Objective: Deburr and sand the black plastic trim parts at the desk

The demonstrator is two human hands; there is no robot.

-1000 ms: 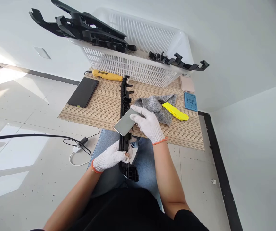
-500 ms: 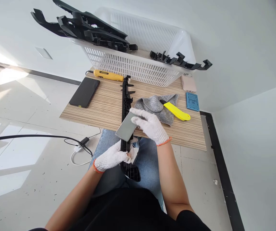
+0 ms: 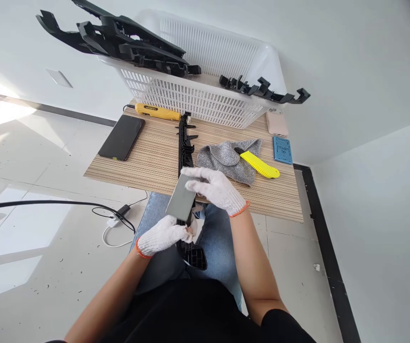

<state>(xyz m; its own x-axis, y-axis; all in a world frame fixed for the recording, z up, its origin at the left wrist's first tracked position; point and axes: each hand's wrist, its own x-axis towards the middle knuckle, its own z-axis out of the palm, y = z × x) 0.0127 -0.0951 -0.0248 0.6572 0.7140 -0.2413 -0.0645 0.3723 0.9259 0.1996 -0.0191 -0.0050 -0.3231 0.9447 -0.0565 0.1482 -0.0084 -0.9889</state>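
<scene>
A long black plastic part runs from the table down over my lap, its wider grid-backed end above my legs. My left hand, in a white knit glove, is closed around its lower section. My right hand, gloved the same way, grips a flat grey rectangular pad by its upper right edge. The pad lies slantwise over the black part and hides its middle; whether the two touch I cannot tell. Beside my right hand, a grey cloth bears a yellow utility knife.
A white plastic basket at the table's back holds several black plastic parts. A yellow corded tool, a dark tablet, a pink phone and a blue card-like box lie on the wooden table.
My right hand has moved the grey pad slightly down and left along the black part. My left hand keeps its hold. The whole view has shifted a little.
</scene>
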